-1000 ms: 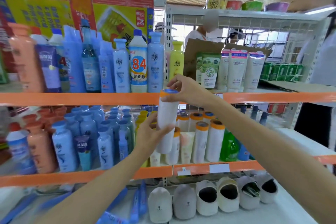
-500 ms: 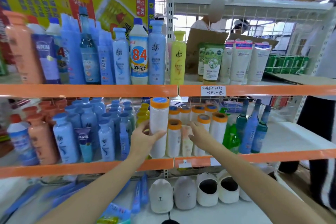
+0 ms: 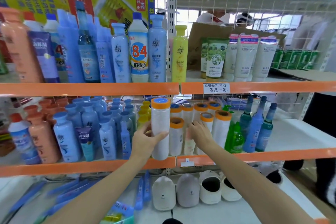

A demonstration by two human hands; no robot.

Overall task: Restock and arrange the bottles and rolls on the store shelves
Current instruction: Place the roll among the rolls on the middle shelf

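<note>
Currently the left hand point(image 3: 145, 140) is wrapped around a tall white roll point(image 3: 160, 129) with an orange end cap and a blue round sticker on top, thumb on the front, fingers behind; the roll stands upright at the front edge of the middle shelf point(image 3: 87, 166), just left of frame centre. Right hand point(image 3: 200, 132) at 3 o'clock of that roll, fingers loosely spread, tips against the shorter orange-capped rolls point(image 3: 207, 120); it grips nothing as far as I can see. More of these rolls stand in rows behind, at 12 to 1 o'clock. At 9 o'clock of the held roll: blue shampoo bottles point(image 3: 65, 138), peach bottles point(image 3: 42, 140), yellow bottles point(image 3: 143, 114) at the back. At 3 o'clock beyond the rolls: a green spray bottle point(image 3: 234, 138) and slim blue-green bottles point(image 3: 254, 127). Upper shelf: white bottle labelled "84" point(image 3: 139, 51), a yellow bottle point(image 3: 179, 52), a green tube reading "WARM" point(image 3: 215, 56), white tubes reading "Facial" point(image 3: 246, 54). Handwritten price tag point(image 3: 216, 88) on the orange rail reads "103g". Bottom shelf at 6 o'clock: bear-face slippers point(image 3: 163, 192).
</note>
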